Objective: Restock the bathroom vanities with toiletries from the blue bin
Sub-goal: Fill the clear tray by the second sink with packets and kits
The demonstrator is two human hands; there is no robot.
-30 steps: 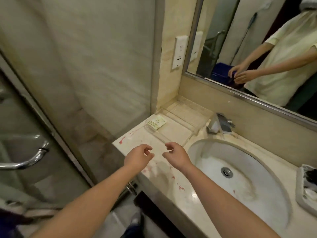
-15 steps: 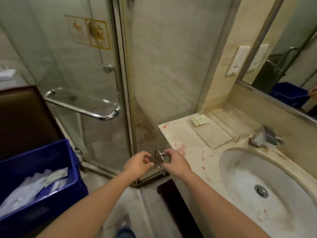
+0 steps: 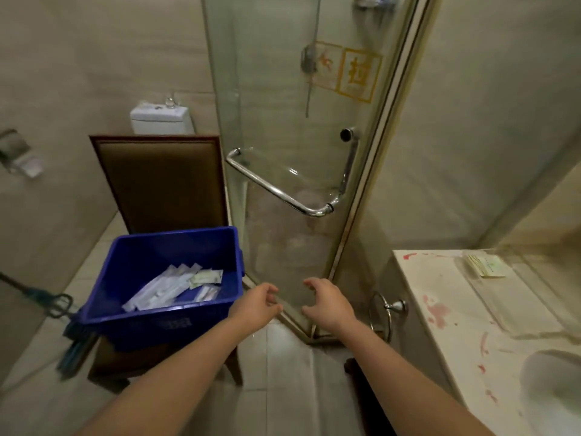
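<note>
The blue bin (image 3: 135, 322) stands on a brown chair at the lower left and holds several white toiletry packets (image 3: 171, 286). My left hand (image 3: 256, 306) hovers just past the bin's right rim, fingers loosely curled, holding nothing. My right hand (image 3: 327, 303) hangs beside it, also loosely curled and empty, in front of the shower glass. At the right, the vanity counter (image 3: 446, 313) carries a clear tray (image 3: 515, 297) with a small pale green packet (image 3: 487, 266) at its far end.
A glass shower door (image 3: 283, 152) with a chrome handle (image 3: 283, 190) fills the middle. A towel ring (image 3: 382, 313) hangs on the vanity's side. The sink basin (image 3: 550, 385) is at the lower right. A toilet tank (image 3: 162, 119) stands behind the chair back (image 3: 160, 180).
My view has swung left from the sink and mirror to the shower door and the blue bin. Both empty hands have moved away from the counter, over the floor beside the bin.
</note>
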